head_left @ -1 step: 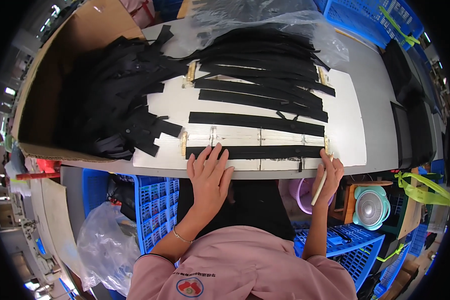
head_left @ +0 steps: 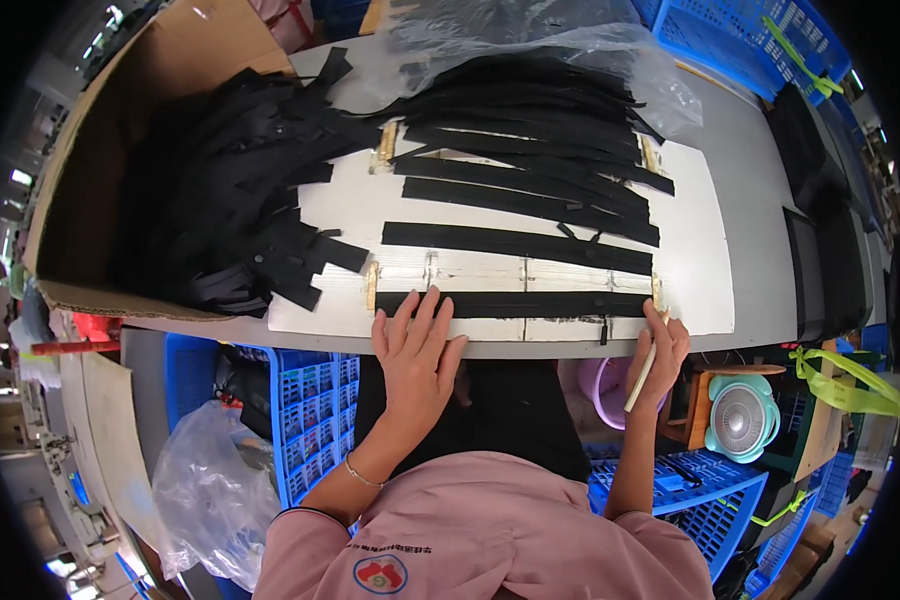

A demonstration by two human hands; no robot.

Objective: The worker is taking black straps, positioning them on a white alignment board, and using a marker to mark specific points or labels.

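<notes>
A black zipper (head_left: 530,304) lies straight along the near edge of a white marked board (head_left: 695,240), its dark pull hanging near the right end. My left hand (head_left: 411,338) rests flat on the zipper's left end with fingers spread. At the other end, my right hand (head_left: 667,350) touches the tip with its index finger. Tucked in that hand is a pale, slim pencil-like stick (head_left: 639,380), slanting down toward me. Another zipper (head_left: 515,246) lies just beyond, and a row of overlapping black zippers (head_left: 530,100) covers the far part of the board.
To the left, a cardboard box (head_left: 80,170) lies open with a heap of black strips (head_left: 210,190) spilling onto the board. Clear plastic film (head_left: 510,30) covers the far side. Dark cases (head_left: 825,230) stand at the table's right. Below are blue crates (head_left: 315,410) and a small fan (head_left: 742,418).
</notes>
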